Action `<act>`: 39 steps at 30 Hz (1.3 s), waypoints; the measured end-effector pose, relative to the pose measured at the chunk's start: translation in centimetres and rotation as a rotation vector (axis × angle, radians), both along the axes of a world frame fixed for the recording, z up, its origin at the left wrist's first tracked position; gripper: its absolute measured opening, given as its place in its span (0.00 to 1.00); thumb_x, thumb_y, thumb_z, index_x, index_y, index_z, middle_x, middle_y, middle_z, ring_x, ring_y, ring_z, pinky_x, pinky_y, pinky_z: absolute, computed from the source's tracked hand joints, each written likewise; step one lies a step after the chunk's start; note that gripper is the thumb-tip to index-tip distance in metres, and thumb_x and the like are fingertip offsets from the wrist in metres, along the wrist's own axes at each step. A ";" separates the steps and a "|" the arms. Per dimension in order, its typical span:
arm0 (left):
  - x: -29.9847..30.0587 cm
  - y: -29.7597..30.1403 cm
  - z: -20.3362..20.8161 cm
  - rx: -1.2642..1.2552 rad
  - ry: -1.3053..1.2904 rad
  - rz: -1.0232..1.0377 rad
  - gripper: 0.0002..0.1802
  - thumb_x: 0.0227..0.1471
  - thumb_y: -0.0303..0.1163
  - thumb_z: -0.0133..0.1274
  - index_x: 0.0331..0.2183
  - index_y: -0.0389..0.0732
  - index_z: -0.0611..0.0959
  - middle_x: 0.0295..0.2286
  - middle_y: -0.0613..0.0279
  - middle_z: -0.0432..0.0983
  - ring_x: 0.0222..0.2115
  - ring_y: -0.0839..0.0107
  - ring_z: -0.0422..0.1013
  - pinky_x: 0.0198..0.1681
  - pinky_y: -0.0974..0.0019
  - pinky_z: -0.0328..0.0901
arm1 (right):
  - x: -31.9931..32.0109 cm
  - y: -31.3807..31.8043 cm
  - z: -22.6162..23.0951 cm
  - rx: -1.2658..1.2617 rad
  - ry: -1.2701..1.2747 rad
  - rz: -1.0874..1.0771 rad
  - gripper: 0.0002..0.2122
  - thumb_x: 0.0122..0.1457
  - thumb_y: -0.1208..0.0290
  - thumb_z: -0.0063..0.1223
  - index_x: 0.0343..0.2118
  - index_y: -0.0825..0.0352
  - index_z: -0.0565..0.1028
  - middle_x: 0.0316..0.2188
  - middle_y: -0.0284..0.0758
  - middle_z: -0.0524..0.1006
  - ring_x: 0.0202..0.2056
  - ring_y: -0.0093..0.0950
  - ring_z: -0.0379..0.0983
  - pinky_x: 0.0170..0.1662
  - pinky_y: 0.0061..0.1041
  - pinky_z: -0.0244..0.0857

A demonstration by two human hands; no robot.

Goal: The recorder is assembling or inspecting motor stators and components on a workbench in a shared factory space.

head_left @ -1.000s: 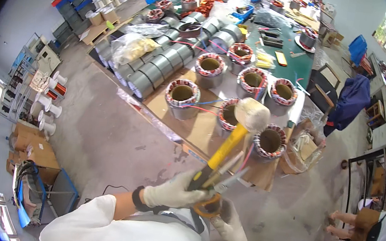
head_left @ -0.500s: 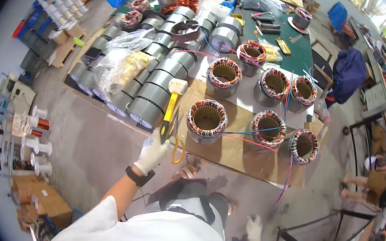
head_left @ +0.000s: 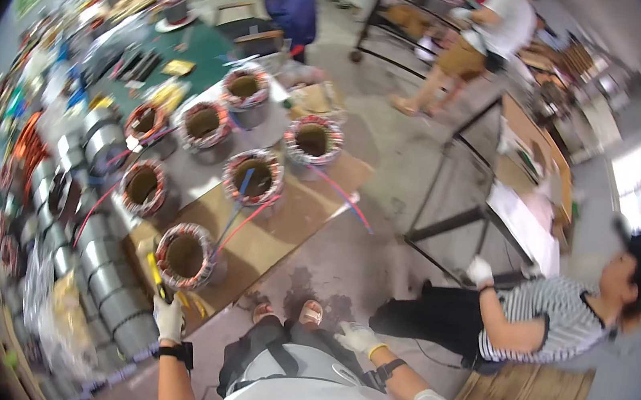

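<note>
My left hand [head_left: 169, 318], in a white glove, is closed round the grip of a mallet [head_left: 158, 272] with a yellow handle and pale head. Scissors [head_left: 199, 305] with yellow handles lie beside it at the table's front edge. The nearest stator [head_left: 202, 275], a grey cylinder with red and white lashed windings, stands just right of the mallet. My right hand [head_left: 360, 340], also gloved, hangs free away from the table with its fingers stretched out, somewhat blurred.
Several more stators [head_left: 254, 179] stand on cardboard [head_left: 297, 225], red and blue leads trailing. Grey cylindrical cores [head_left: 112, 278] lie in rows on the left. At right a person in a striped shirt [head_left: 538, 330] stands near a metal frame table [head_left: 489, 214]; another person [head_left: 497, 25] is farther back.
My view has swung to the right, so the table now sits further left. The person in the striped shirt has come into view. My right hand has risen; my left stays at the mallet.
</note>
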State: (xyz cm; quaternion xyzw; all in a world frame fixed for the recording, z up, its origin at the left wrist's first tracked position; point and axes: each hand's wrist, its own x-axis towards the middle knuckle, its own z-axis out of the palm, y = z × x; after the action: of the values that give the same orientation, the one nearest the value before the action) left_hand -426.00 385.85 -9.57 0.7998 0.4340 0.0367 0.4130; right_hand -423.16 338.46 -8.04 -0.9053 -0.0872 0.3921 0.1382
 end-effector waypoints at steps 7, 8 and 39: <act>1.9 2.3 -6.9 0.280 -0.085 -0.149 0.24 0.49 0.32 0.53 0.45 0.28 0.71 0.41 0.38 0.73 0.44 0.45 0.69 0.48 0.53 0.63 | -0.2 0.6 2.6 0.075 0.028 -0.197 0.25 0.58 0.49 0.42 0.53 0.62 0.67 0.50 0.49 0.71 0.51 0.49 0.67 0.54 0.42 0.60; 2.1 1.7 -6.1 0.384 0.068 -0.225 0.24 0.48 0.33 0.53 0.45 0.28 0.71 0.41 0.37 0.72 0.45 0.43 0.68 0.50 0.52 0.61 | 0.4 0.2 2.8 0.092 -0.037 -0.233 0.25 0.57 0.49 0.43 0.51 0.63 0.68 0.50 0.49 0.71 0.51 0.49 0.68 0.54 0.43 0.61; 7.4 -4.8 15.3 -0.131 -0.204 -0.055 0.42 0.48 0.39 0.60 0.57 0.28 0.61 0.51 0.45 0.66 0.52 0.60 0.65 0.56 0.64 0.59 | 6.5 -18.4 9.0 -0.662 -0.567 -0.664 0.35 0.52 0.55 0.54 0.59 0.71 0.60 0.57 0.52 0.63 0.59 0.47 0.56 0.62 0.40 0.48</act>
State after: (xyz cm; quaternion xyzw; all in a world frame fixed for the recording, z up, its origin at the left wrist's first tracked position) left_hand -418.64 381.09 5.75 0.7749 0.3692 0.0780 0.5071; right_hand -416.62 320.01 0.97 -0.9495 0.2974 0.0747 -0.0667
